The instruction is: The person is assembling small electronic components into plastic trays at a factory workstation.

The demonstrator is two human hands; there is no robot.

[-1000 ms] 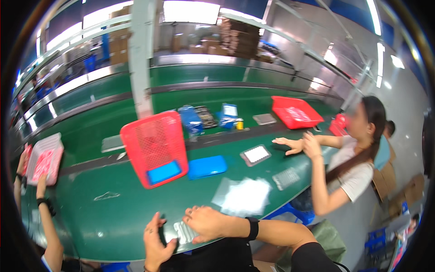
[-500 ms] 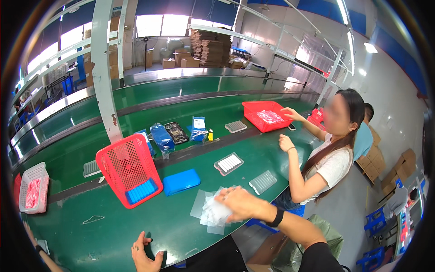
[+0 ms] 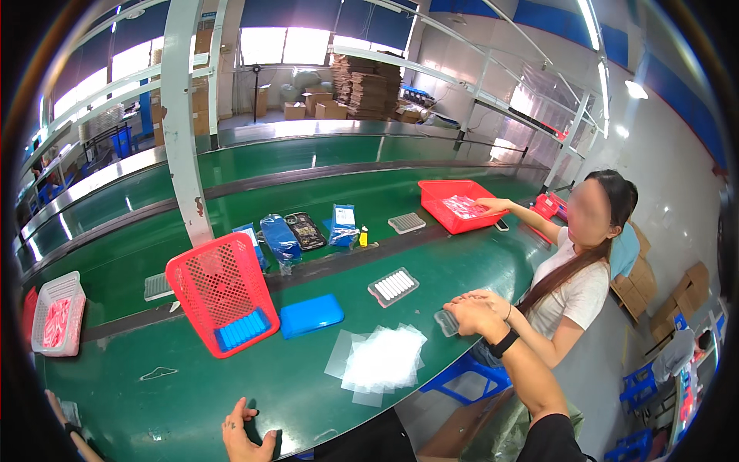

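Observation:
My right hand (image 3: pixel 472 314) reaches out to the right with its fingers closed on the near part of a clear plastic tray (image 3: pixel 445 324). The fingers partly cover this tray. Close behind it, almost touching, is a co-worker's hand (image 3: pixel 493 300). My left hand (image 3: pixel 245 437) rests at the table's near edge, thumb and fingers apart, holding nothing. Between my hands lies a loose pile of thin translucent sheets (image 3: pixel 382 358). Farther back, another clear tray (image 3: pixel 393 287) holds a row of white sticks.
A red perforated basket (image 3: pixel 223 281) with blue sticks leans beside a blue pouch (image 3: pixel 312 316). Blue packages (image 3: pixel 280 240) lie behind. The co-worker's other hand (image 3: pixel 495 205) is in a red bin (image 3: pixel 462 223). A white basket (image 3: pixel 60 312) stands far left, near another person's arm (image 3: pixel 73 435).
My right hand has left the translucent sheets and moved right and away to the clear tray. The co-worker's far hand has gone into the red bin. My left hand stays put.

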